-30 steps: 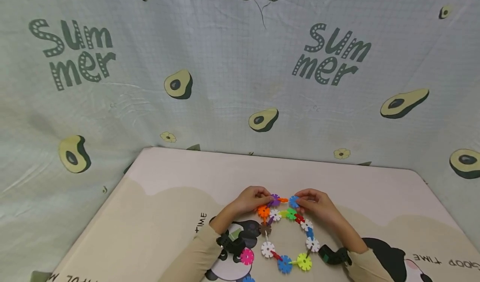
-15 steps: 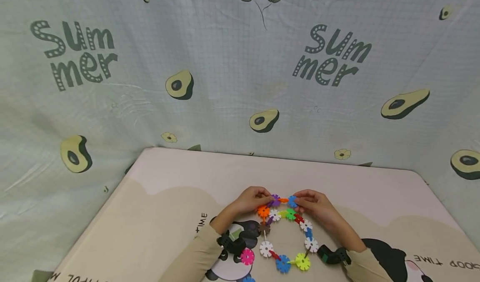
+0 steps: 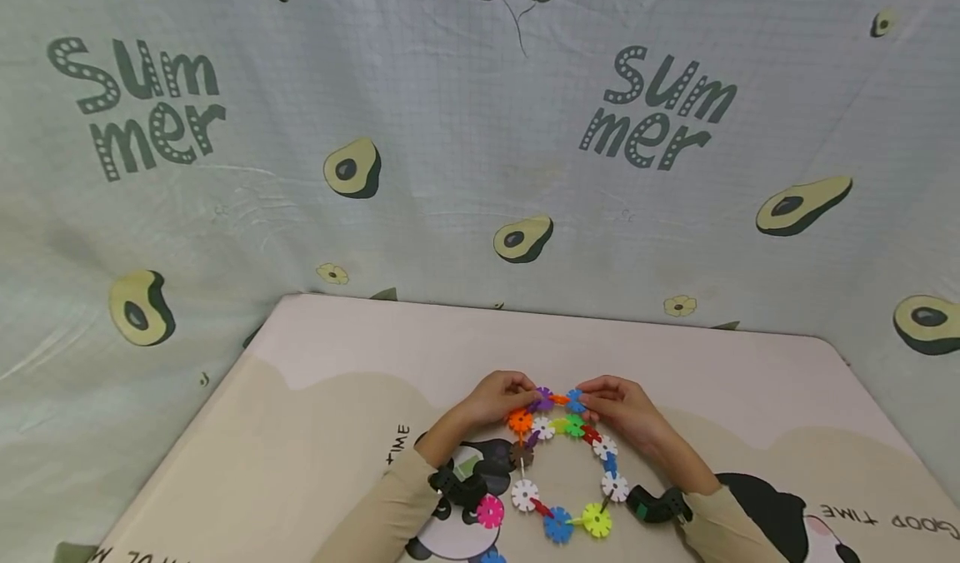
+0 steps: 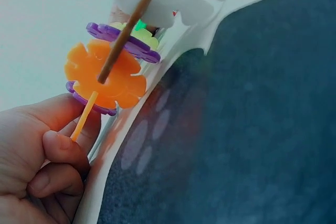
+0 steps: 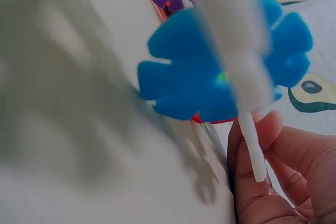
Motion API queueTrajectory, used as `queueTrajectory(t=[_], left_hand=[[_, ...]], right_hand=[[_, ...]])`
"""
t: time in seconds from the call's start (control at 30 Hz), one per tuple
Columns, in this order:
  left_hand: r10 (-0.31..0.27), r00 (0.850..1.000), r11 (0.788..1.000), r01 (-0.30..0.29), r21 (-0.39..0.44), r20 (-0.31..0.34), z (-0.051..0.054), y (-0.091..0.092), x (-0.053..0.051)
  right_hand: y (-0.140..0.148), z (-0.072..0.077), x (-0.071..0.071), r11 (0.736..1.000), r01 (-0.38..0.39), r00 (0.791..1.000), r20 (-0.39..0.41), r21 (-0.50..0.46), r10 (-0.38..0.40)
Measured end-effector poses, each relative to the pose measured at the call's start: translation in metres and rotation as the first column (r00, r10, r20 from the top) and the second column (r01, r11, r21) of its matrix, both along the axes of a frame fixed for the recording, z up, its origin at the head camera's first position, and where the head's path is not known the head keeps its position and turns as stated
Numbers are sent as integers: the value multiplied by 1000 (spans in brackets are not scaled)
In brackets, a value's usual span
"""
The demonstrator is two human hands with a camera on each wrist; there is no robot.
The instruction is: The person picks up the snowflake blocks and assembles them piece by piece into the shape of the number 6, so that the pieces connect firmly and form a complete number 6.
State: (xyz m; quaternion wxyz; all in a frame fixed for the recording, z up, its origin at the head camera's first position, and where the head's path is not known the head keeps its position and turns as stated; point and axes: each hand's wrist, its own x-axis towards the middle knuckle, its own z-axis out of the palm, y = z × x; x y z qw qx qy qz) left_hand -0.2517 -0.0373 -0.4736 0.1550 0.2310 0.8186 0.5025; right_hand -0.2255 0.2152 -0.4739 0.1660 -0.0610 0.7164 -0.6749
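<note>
A ring of notched plastic snowflake discs in several colours lies on the table, with a green disc (image 3: 574, 425) at its far side and a yellow-green disc (image 3: 597, 520) near me. From its far left an orange disc (image 3: 521, 421) leads to a purple disc (image 3: 544, 398), which my left hand (image 3: 498, 396) pinches. An orange disc standing edge-on (image 3: 559, 399) joins the purple disc and meets a blue disc (image 3: 574, 401). My right hand (image 3: 624, 409) pinches that blue disc between thumb and fingers; its fingertips are partly hidden in the right wrist view.
A loose pink disc (image 3: 491, 511) lies by my left wrist, and another blue disc (image 3: 492, 557) shows at the lower frame edge. The table (image 3: 337, 363) has a printed panda cover. A patterned cloth (image 3: 450, 130) hangs behind it. Each wrist wears a black camera strap.
The blue disc in my right hand has moved left, closing the gap to the edge-on orange disc. My left hand keeps hold of the purple disc. The head view has shifted slightly.
</note>
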Motion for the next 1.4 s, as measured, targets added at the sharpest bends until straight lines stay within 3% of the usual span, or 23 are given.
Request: queueTrajectory(t=[0.53,0.8,0.93,1.1,1.27,1.4], left_hand=[[10,1000,1000,-11,14,18,1,2,0],[69,997,997,-67,-41,36,0,2,2],[75,997,996,-74,-48,21,0,0,2],[92,996,995,-91,-48,18,1,-1,2],[81,996,996,-80,-31,38,2,-1,2],[67,996,998,-66,-10,54,2,0,3]], right_hand=[[-2,5,4,994,77,997,2,83,-77],[10,14,13,961,151,988,-50,231,-144],[13,23,21,955,164,986,-65,246,-153],[10,34,34,969,115,991,-88,220,-98],[-1,40,47,987,-31,995,-92,160,46],[-11,43,56,982,-136,986,-83,130,147]])
